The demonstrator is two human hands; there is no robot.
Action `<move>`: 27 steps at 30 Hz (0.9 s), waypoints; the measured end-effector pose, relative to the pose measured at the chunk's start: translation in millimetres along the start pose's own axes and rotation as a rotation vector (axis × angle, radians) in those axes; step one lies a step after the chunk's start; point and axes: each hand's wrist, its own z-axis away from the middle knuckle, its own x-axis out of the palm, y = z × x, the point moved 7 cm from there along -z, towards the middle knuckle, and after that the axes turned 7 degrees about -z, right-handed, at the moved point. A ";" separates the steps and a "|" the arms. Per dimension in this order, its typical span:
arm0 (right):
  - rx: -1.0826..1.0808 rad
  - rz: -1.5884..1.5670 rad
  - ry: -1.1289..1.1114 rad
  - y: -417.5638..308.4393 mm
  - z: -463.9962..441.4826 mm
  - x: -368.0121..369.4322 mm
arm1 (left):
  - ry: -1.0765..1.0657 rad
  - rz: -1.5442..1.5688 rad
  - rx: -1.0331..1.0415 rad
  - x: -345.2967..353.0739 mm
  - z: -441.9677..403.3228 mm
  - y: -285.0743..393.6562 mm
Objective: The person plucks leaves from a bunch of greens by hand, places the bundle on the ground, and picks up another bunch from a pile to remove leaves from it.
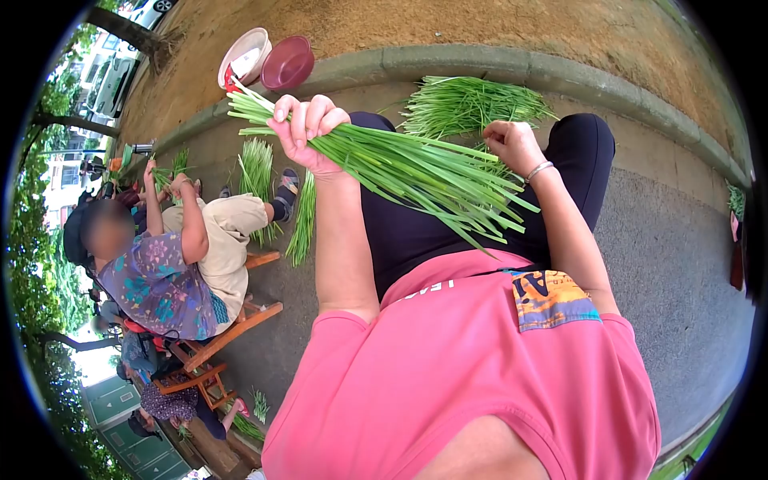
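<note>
My left hand (308, 132) is wrapped round a thick bunch of garlic chives (416, 172), near the pale stem ends. The green leaves fan out to the right above my lap. My right hand (514, 148), with a bracelet at the wrist, has its fingers curled together close to the leaf tips. Whatever it may pinch is hidden or too small to make out. Just beyond it a large pile of garlic chives (472, 104) lies on the ground by the curb.
A pink basin (244, 54) and a maroon basin (288, 64) stand past the curb (448, 62). Smaller chive bundles (256, 172) lie on the pavement to the left. A co-worker (160, 272) sits there on a wooden chair (240, 332), hands holding greens; more people sit behind.
</note>
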 end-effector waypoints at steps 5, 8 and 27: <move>-0.120 0.066 -0.043 -7.8 1.0 5.3 | 0.001 0.040 0.012 2.4 -0.5 1.2; 0.059 0.042 -0.091 -8.0 2.2 -0.8 | 0.004 0.052 0.022 2.6 -0.2 3.6; 0.036 -0.631 0.027 -22.9 -2.7 -58.1 | 0.112 0.025 -0.001 -5.5 -6.4 5.9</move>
